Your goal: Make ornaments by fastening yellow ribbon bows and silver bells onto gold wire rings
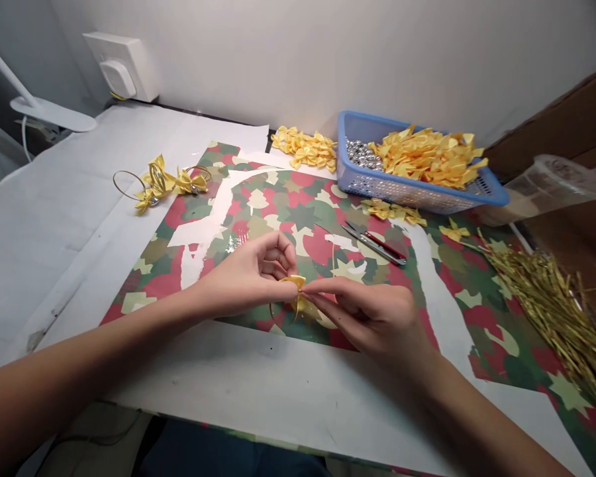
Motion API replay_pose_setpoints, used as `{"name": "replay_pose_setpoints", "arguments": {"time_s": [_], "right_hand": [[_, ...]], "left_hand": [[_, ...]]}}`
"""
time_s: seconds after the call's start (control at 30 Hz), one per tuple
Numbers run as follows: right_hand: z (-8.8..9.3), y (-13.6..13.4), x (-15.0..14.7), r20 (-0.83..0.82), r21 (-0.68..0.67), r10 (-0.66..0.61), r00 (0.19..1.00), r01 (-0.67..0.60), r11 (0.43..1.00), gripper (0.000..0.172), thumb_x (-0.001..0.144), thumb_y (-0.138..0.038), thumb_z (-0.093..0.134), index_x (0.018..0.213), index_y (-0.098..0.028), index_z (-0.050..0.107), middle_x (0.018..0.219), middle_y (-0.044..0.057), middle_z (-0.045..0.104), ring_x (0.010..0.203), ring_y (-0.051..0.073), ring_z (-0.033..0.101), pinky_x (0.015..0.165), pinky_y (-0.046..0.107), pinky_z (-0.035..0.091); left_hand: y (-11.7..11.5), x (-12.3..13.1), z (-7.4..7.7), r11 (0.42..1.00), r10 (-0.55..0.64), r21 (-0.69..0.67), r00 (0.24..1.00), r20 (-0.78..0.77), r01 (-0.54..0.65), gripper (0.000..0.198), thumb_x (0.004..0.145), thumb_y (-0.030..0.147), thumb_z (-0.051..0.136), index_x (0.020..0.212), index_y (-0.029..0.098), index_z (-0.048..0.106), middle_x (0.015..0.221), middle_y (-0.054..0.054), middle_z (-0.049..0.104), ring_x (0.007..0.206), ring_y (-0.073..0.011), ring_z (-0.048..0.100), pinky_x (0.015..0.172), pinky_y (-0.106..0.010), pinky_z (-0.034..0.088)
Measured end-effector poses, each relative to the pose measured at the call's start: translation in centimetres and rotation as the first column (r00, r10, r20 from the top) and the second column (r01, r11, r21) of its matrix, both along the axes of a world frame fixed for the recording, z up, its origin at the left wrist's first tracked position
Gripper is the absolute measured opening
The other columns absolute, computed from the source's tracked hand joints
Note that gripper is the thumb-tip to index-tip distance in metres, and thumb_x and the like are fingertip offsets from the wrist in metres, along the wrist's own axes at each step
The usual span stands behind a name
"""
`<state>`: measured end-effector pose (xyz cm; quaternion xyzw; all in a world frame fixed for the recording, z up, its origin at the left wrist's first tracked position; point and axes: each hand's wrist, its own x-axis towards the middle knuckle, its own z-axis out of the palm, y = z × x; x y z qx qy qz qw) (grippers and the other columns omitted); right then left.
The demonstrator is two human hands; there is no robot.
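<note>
My left hand (248, 278) and my right hand (372, 321) meet over the middle of the patterned paper. Between their fingertips is a small yellow satin bow (293, 291), pinched mainly by my right thumb and forefinger. My left fingers curl against it from the other side. A thin gold wire loop (276, 313) hangs below the bow, partly hidden by my fingers. Under my hands lies a sheet of red and green camouflage-print paper (298, 225).
A blue plastic basket (422, 192) holds yellow bows and silver beads (362, 154). More bows (302, 149) lie beside it. Red-handled thread snips (375, 244) lie near my hands. Gold wire strands (551, 311) lie right, a clear plastic cup (546, 189) beyond, and wire-and-bow pieces (161, 185) left.
</note>
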<state>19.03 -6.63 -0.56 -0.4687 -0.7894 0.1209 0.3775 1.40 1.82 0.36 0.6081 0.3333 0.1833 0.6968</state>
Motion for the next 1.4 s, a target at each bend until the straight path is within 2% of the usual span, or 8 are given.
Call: {"name": "replay_pose_setpoints", "arguments": {"time_s": [0.3,0.57,0.83,1.4], "right_hand": [[0.08,0.0,-0.23,0.05,0.018,-0.008,0.999,0.007,1.0,0.021,0.085,-0.005,0.048,0.088,-0.019,0.063,0.047,-0.008,0.048,0.036,0.005,0.029,0.036,0.017,0.026],[-0.12,0.0,-0.03,0.082,0.035,-0.007,0.997,0.004,0.999,0.022,0.086,-0.006,0.047,0.088,-0.02,0.065,0.042,-0.009,0.043,0.034,0.006,0.03,0.036,0.017,0.027],[-0.42,0.0,-0.26,0.062,0.022,-0.09,0.994,0.089,0.996,0.01,0.085,-0.013,0.056,0.083,-0.017,0.065,0.045,-0.01,0.027,0.038,0.006,0.026,0.038,0.018,0.025],[-0.22,0.05,-0.41,0.067,0.039,-0.093,0.993,0.091,0.995,0.009,0.084,-0.011,0.056,0.084,-0.018,0.062,0.051,-0.01,0.022,0.041,0.006,0.022,0.038,0.018,0.023]], "left_hand": [[0.06,0.02,-0.15,0.999,-0.032,-0.02,0.999,0.01,0.032,0.024,0.064,0.011,0.065,0.076,0.019,0.046,0.072,0.004,0.049,0.063,-0.0077,0.047,0.059,-0.022,0.042],[0.13,0.0,-0.22,0.999,-0.043,-0.001,0.999,0.003,0.043,0.023,0.065,0.012,0.065,0.073,0.019,0.044,0.07,0.005,0.048,0.062,-0.0079,0.047,0.057,-0.022,0.039],[0.42,-0.05,-0.31,1.0,-0.022,-0.005,0.999,-0.027,0.022,0.022,0.067,0.018,0.068,0.076,0.018,0.049,0.075,0.003,0.053,0.067,-0.0099,0.054,0.062,-0.024,0.044],[0.23,0.03,-0.21,0.999,-0.02,-0.033,1.0,-0.022,0.019,0.017,0.069,0.015,0.064,0.078,0.018,0.05,0.076,0.002,0.056,0.067,-0.0111,0.059,0.061,-0.025,0.05]]}}
